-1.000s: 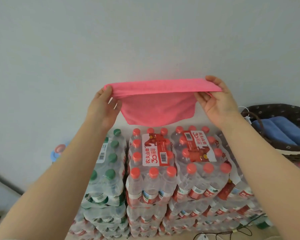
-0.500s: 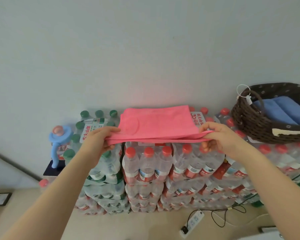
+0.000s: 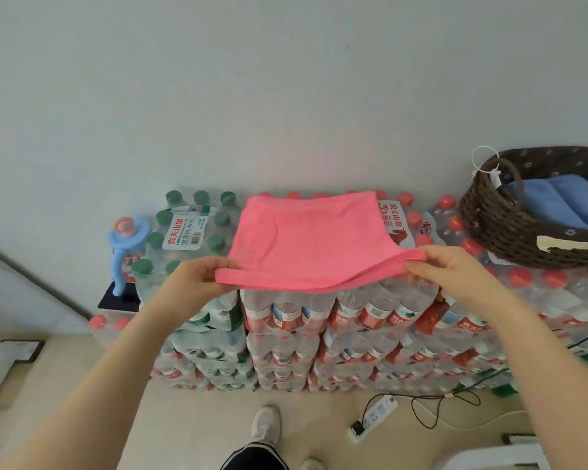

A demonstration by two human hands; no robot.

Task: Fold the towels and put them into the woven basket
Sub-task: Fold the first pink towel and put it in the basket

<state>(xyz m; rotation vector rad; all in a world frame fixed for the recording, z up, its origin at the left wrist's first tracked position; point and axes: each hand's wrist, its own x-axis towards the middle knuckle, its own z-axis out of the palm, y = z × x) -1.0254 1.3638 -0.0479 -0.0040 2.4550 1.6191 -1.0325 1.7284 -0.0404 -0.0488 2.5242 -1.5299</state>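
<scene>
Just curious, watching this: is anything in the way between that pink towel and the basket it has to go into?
Nothing visible blocks it. The pink towel, held at its near corners by the left hand and right hand, lies over the water bottle packs. The basket stands to its right on the same packs, open on top, with blue towels inside.

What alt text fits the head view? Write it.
Two hands, left hand and right hand, pinch the near corners of a folded pink towel laid over stacked water bottle packs; a woven basket holding blue towels sits at right.
</scene>
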